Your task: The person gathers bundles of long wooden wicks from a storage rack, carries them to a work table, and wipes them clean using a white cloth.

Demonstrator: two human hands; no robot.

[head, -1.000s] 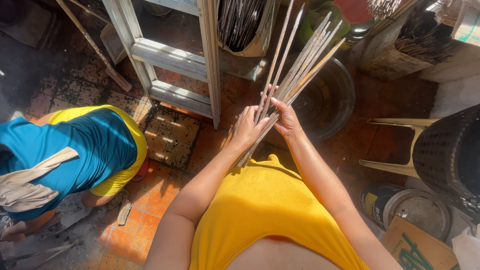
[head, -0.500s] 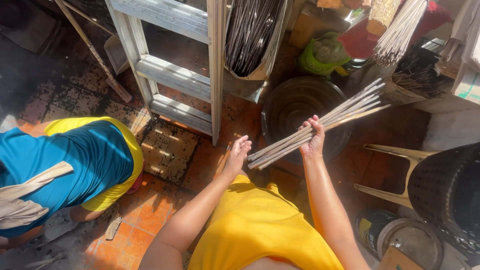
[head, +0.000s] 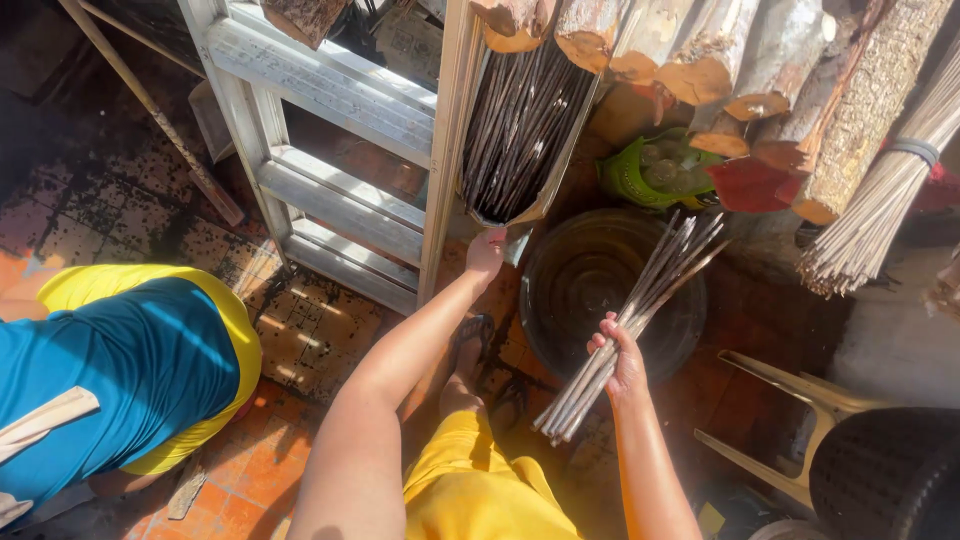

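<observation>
1. My right hand (head: 622, 357) is closed around a bundle of thin sticks (head: 640, 310), gripping it a little below its middle, fingers wrapped tight.
2. That bundle slants from lower left to upper right; its lower ends hang below my fist near my yellow clothing (head: 480, 490), and its upper ends fan out over the dark round basin (head: 610, 290) on the floor.
3. My left hand (head: 487, 250) is stretched forward to the bottom edge of a tall sleeve-like holder (head: 545, 180) packed with dark sticks (head: 520, 125). The fingers touch or pinch its lower rim (I cannot tell how far they are closed, since the hand is seen from behind).
4. That holder leans against the right rail of a grey metal ladder (head: 330, 130), which stands on the stained tiled floor (head: 300, 330).
5. Above the holder and basin, cut logs (head: 700, 60) lie with their sawn ends toward me, and a green plastic object (head: 655, 170) sits just beneath them.
6. At the far right a tied sheaf of pale sticks (head: 880, 210) slopes down.
7. To my left another person in a blue and yellow top (head: 130, 370) is bent low.
8. A pale plastic chair leg (head: 790, 385) and a dark woven basket (head: 885, 470) are at lower right.
</observation>
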